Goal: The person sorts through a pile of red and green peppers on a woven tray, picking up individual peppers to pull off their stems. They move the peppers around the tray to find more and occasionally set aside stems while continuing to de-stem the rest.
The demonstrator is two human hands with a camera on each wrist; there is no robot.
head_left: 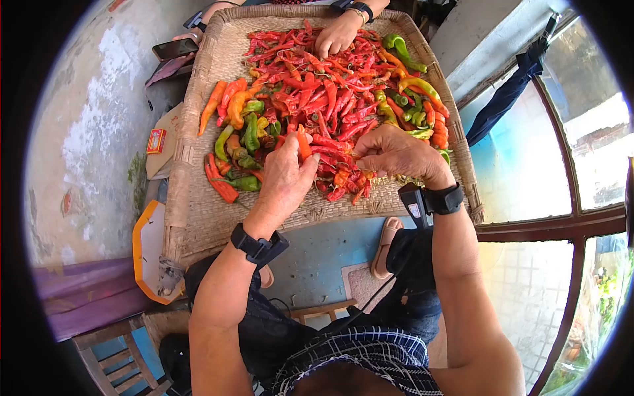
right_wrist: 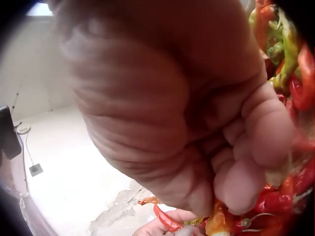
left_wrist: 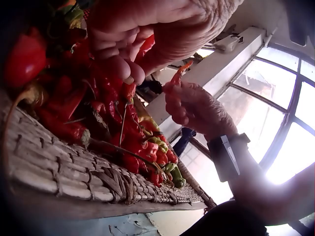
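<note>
A large heap of red chili peppers (head_left: 310, 86) lies on a woven tray (head_left: 191, 224). My left hand (head_left: 285, 178), over the near side of the heap, holds an orange-red chili pepper (head_left: 304, 142) between thumb and fingers, its end pointing up. In the left wrist view, red shows behind the curled fingers (left_wrist: 113, 64) of that hand. To its right, my right hand (head_left: 403, 155) has thumb and fingertips drawn together over the heap. It pinches a small orange chili pepper (left_wrist: 181, 73), seen above its fingertips in the left wrist view; the palm hides most of its grip in the right wrist view.
Green and orange peppers (head_left: 251, 132) lie at the left, with more green ones (head_left: 413, 112) at the right. Another person's hand (head_left: 338, 36) reaches into the far side; a phone (head_left: 175, 49) is beside the tray. Windows (head_left: 522, 152) and a dark umbrella (head_left: 508, 92) stand right.
</note>
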